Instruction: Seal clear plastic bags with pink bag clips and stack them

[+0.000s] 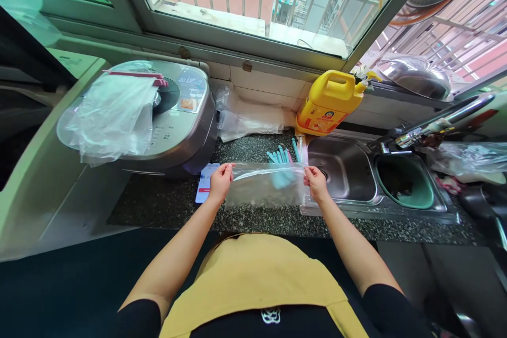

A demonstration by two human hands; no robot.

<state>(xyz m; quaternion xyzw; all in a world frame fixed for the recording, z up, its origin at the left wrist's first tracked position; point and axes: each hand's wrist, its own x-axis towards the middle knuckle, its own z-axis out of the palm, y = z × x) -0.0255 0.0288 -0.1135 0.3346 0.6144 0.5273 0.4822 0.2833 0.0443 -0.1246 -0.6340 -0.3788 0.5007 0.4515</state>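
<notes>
A clear plastic bag (261, 190) is stretched flat between my two hands, above the dark speckled countertop (253, 222). My left hand (222, 182) pinches its upper left corner, and my right hand (316, 182) pinches the upper right one. Behind the bag lie several light-blue sticks or clips (281, 154), one of them pinkish; their lower parts show blurred through the plastic. Beside my left hand is a phone (203, 186) with a lit screen, partly covered by that hand. Close to my right hand begins the metal sink (344, 169).
A rice cooker (182, 116) stands at left with a stack of plastic bags (114, 113) on its lid. More folded plastic (249, 116) lies by the wall. A yellow jug (328, 103) stands behind the sink; a green basin (404, 179) sits in the right bowl, under a faucet (407, 138).
</notes>
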